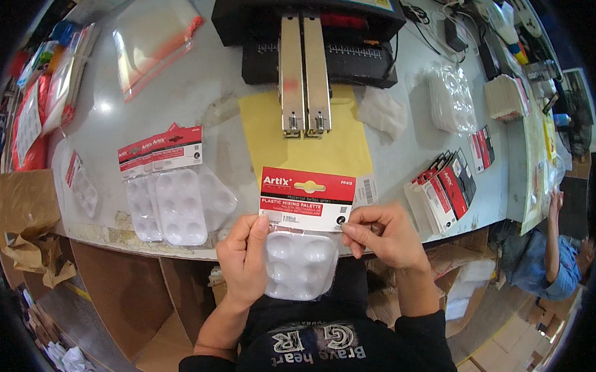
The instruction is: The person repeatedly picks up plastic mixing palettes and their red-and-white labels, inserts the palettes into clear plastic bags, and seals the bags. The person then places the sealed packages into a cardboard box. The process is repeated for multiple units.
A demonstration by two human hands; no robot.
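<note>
Between my two hands is a packaged white plastic paint palette (300,268) with several round wells, in a clear bag under a folded red, black and white header card (304,198). My left hand (244,255) pinches the card's lower left corner between thumb and fingers. At the lower right corner, my right hand (385,233) pinches the card too. The package hangs upright just off the table's near edge. Beyond it lies a yellow sheet (352,145), under the two metal arms (305,81) of a black stapling machine (322,65).
Several carded palettes (182,208) are piled at left, with one more (82,188) beside them. Folded header cards (442,191) stand at right. Behind them are bagged palettes (451,99) and a crumpled clear bag (383,113). Clear bags (155,43) lie far left. A co-worker (548,254) is at far right.
</note>
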